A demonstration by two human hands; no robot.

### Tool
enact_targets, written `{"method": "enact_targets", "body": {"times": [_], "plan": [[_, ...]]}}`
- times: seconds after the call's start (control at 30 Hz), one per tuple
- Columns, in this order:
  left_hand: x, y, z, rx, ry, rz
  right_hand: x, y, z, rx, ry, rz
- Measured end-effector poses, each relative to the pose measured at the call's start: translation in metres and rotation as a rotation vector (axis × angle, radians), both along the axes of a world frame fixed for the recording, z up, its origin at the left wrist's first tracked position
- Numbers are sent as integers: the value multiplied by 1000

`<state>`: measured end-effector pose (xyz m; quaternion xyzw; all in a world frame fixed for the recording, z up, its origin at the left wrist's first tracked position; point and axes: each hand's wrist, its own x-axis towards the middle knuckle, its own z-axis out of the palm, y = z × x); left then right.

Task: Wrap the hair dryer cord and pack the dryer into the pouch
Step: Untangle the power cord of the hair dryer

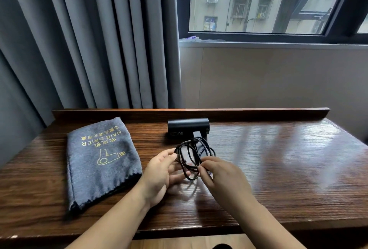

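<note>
1. I see my left hand [162, 171] with its fingers curled through the loops of the black cord [194, 156]; thumb and fingertips hold the coil from the left side.
2. My right hand [219, 173] pinches the cord where the loops meet, fingers bent round the strands; the coil hangs between both hands, just above the table [278, 159].
3. The dryer [188, 127] lies beyond the hands, against the table's back rail; the cord runs from it to the coil.
4. The pouch [101, 161] lies flat to the left of my left hand, near but not touching it; its mouth faces me.
</note>
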<state>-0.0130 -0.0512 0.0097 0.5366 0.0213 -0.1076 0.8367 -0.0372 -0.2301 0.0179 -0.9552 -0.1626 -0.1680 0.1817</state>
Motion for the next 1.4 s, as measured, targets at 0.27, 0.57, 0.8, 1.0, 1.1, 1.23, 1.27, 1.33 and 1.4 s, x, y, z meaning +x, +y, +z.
{"method": "enact_targets", "body": {"times": [0.27,0.57,0.8,1.0,1.1,1.23,1.27,1.33,1.4], "plan": [[-2,-6,-4,92,-88,19,0,6,-1,285,225,12],[5,-4,-11,280,-132,168,5,0,-12,-64,42,-101],[16,13,-11,518,-187,325,15,-17,-23,69,5,-92],[19,23,-12,561,-179,379,19,-26,-23,643,186,-189],[23,30,-13,531,-134,367,23,-31,-22,1132,375,-181],[25,37,-15,671,-174,343,23,-30,-20,1228,431,-133],[26,38,-16,746,-204,347,23,-30,-21,1193,427,-103],[26,38,-18,853,-263,331,20,-30,-21,1118,465,-47],[23,36,-17,891,-282,299,20,-32,-25,1025,476,4]]}}
